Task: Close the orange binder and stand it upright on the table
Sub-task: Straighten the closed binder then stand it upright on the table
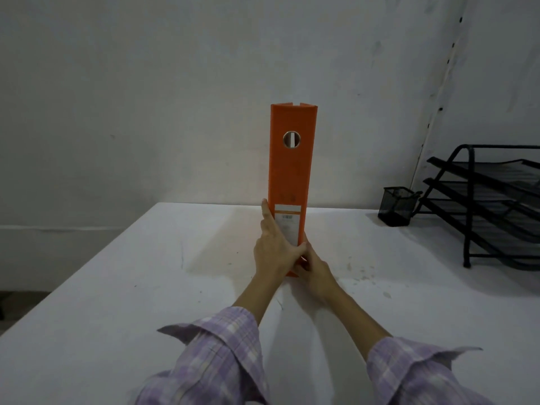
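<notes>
The orange binder [292, 171] stands upright and closed on the white table [117, 287], its spine facing me with a round finger hole near the top and a white label lower down. My left hand [273, 247] lies flat against the binder's left side, index finger pointing up and thumb across the spine. My right hand [314, 270] grips the bottom right corner of the binder at the table surface. Both forearms wear purple plaid sleeves.
A black mesh pen cup [397, 206] sits at the back right of the table. A black wire three-tier letter tray [493, 200] stands at the far right. A grey wall rises right behind the table's far edge.
</notes>
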